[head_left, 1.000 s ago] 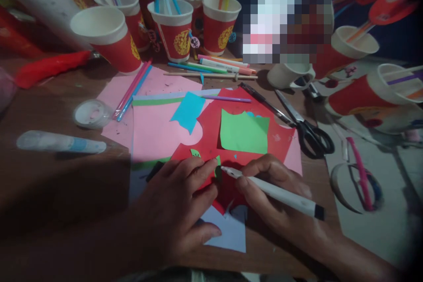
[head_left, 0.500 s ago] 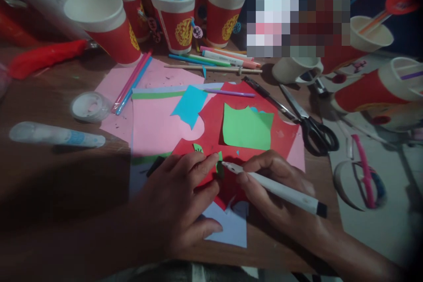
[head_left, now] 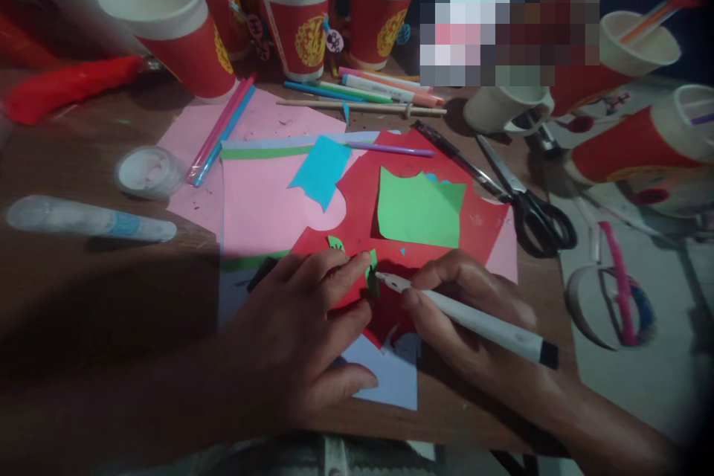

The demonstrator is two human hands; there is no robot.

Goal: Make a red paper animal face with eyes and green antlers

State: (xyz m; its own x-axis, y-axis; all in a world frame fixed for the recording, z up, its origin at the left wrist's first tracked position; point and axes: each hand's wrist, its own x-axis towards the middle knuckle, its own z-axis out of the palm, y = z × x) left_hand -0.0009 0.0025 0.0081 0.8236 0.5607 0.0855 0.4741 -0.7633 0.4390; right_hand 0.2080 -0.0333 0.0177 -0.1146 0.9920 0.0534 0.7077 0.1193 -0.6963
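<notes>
White plastic marker with a black end: clamped in my right grip | tip: just beside the small green paper slip, which bears a dark mark | slip: at my left grip's fingertips, over red paper | left: fingers apart

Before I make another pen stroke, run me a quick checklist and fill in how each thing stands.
1. White pen gripped in right hand: ok.
2. Left hand with fingertips at small green piece: ok.
3. Pen tip actually touching that piece: cannot tell.
4. Scissors apart from both hands: ok.
5. Red paper free of other pieces: not ok, larger green piece lies there.
</notes>
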